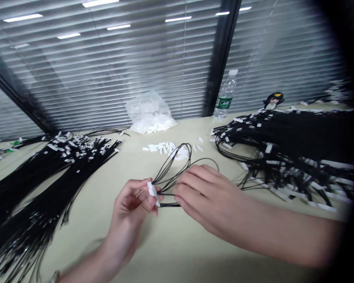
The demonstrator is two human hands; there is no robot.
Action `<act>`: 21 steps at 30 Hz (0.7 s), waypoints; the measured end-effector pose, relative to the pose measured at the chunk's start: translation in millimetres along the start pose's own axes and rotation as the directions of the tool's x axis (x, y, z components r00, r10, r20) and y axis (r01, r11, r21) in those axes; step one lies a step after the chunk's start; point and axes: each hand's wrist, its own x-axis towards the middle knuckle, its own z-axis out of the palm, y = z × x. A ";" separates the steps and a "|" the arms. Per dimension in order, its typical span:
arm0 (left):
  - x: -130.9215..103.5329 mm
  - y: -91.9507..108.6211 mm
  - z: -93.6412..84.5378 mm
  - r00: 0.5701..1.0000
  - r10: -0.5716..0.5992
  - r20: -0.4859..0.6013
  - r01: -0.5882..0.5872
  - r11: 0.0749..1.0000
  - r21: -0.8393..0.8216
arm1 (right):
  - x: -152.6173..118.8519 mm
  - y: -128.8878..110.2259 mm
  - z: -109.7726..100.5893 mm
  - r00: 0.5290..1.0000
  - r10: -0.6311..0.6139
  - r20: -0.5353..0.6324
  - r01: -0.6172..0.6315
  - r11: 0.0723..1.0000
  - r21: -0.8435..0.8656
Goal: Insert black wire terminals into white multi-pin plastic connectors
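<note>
Between the thumb and fingers of my left hand (132, 208) is a white connector housing (153, 193), held tilted above the table. Several thin black wires (168, 173) come out of its right side; some loop upward and others run straight to the right. My right hand (202, 192) is closed around these wires just right of the connector, back of the hand toward me. Its fingertips are partly hidden, so the exact grip on single wires does not show. Behind the wire loops lies a loose pile of small white connectors (162, 147).
Bundles of black wires with white ends (85, 173) spread over the left side. A larger heap of wired connectors (283, 145) covers the right. At the back stand a clear bag of white connectors (150, 114), a water bottle (225, 96) and a penguin figure (273, 101), before window blinds.
</note>
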 end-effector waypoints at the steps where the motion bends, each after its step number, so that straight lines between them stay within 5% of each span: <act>1: 0.2 0.0 -0.1 1.000 -0.005 -0.003 0.005 1.000 0.001 | -0.2 0.3 0.0 1.000 0.004 0.003 -0.004 1.000 -0.003; 6: 4.1 -1.0 -0.6 0.998 -0.055 0.006 0.055 0.998 0.014 | 1.5 6.4 3.2 0.999 0.047 0.010 -0.048 0.992 0.120; 9: 5.7 -1.5 -0.1 0.993 -0.113 0.045 0.113 0.994 0.005 | 5.4 15.2 1.5 0.993 0.112 0.023 -0.114 0.934 0.338; 13: 6.0 0.0 0.9 0.970 -0.228 0.089 0.233 0.972 -0.044 | 8.6 29.8 -6.5 0.959 0.145 0.242 -0.266 0.752 0.603; 16: 6.6 1.1 0.8 0.950 -0.299 0.088 0.304 0.951 -0.050 | 7.3 39.5 -12.0 0.935 0.078 0.346 -0.297 0.706 0.643; 21: 7.9 -0.1 -0.8 0.954 -0.285 0.096 0.292 0.954 -0.063 | 4.5 51.4 -18.3 0.933 0.015 0.359 -0.264 0.707 0.656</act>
